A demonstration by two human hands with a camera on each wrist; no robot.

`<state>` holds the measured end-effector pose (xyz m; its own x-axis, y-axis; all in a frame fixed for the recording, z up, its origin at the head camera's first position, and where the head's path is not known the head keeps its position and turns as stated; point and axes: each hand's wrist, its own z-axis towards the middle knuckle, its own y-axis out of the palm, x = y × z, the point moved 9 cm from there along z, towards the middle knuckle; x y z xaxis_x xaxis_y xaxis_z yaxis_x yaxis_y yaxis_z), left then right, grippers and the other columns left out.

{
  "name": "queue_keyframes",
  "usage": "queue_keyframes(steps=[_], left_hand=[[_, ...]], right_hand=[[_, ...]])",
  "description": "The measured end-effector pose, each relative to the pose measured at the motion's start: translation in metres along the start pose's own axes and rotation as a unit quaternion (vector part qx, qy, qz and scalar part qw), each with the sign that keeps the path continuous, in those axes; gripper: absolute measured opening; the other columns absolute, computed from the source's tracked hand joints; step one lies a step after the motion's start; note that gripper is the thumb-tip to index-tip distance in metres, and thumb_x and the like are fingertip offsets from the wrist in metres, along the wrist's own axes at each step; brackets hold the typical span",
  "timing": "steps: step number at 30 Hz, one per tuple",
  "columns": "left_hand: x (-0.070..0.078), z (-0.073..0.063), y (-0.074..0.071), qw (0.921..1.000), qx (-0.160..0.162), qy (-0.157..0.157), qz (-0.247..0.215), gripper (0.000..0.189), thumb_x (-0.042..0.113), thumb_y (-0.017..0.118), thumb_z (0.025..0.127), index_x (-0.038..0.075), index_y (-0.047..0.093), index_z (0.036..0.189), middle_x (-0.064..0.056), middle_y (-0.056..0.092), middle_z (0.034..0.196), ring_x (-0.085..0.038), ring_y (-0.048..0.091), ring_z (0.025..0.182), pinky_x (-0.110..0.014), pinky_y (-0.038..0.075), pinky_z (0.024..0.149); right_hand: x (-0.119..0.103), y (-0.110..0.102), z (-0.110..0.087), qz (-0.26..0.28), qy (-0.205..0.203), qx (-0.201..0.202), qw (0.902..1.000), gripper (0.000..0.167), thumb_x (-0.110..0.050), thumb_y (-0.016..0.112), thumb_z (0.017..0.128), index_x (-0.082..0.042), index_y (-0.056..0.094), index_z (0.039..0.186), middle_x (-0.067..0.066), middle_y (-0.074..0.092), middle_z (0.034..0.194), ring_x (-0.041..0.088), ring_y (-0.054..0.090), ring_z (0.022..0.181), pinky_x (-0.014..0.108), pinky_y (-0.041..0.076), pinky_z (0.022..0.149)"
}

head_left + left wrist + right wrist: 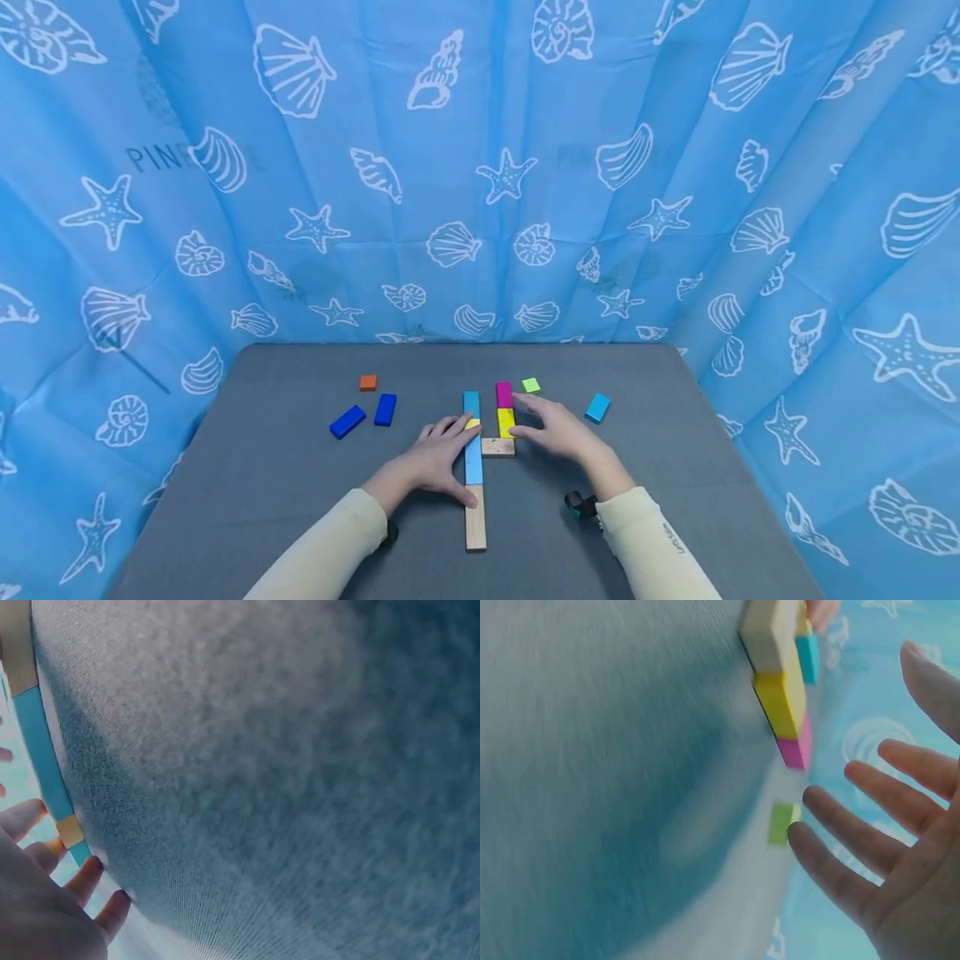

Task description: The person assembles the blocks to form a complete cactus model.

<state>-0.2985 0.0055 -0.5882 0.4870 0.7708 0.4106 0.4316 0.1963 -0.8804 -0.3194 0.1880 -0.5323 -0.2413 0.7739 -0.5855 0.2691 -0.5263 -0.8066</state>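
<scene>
A straight row of blocks lies lengthwise on the table: a plain wooden block (476,529), a light blue block (473,462), a small yellow block (472,424) and a teal-blue block (471,403). My left hand (437,457) is spread along its left side, fingertips at the small yellow block and thumb over the wooden end. A short wooden block (498,447) sits crosswise against the row's right side. Beyond it a yellow block (506,422) and a magenta block (504,394) stand in line. Beside these two hovers my right hand (561,429), fingers spread and holding nothing.
Left of the row lie two dark blue blocks (348,422) and an orange block (368,382). To the right are a lime green block (531,385) and a bright blue block (597,407). A blue shell-print curtain (480,208) hangs behind the grey table (300,375).
</scene>
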Motion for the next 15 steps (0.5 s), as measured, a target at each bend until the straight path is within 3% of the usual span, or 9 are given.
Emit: queue_keyframes(steps=[6,15], left_hand=[[0.003,-0.001,-0.002,1.0,-0.001,-0.003,0.006,0.122,0.081,0.076,0.062,0.029,0.027,0.161,-0.004,0.013,0.17,-0.035,0.02,0.151,-0.063,0.02,0.118],[0.005,-0.001,-0.004,0.9999,-0.008,-0.006,0.012,0.122,0.081,0.075,0.063,0.028,0.027,0.161,-0.005,0.013,0.17,-0.036,0.02,0.151,-0.063,0.02,0.119]], right_hand=[[0.016,-0.031,-0.015,0.005,0.017,0.043,0.9989,0.066,-0.041,0.069,0.095,-0.01,0.049,0.15,0.015,0.054,0.149,0.036,0.056,0.131,0.057,0.045,0.106],[0.058,-0.067,-0.033,-0.001,0.036,0.107,0.9936,0.064,-0.038,0.073,0.093,-0.007,0.054,0.145,0.019,0.059,0.141,0.039,0.06,0.124,0.059,0.049,0.099]])
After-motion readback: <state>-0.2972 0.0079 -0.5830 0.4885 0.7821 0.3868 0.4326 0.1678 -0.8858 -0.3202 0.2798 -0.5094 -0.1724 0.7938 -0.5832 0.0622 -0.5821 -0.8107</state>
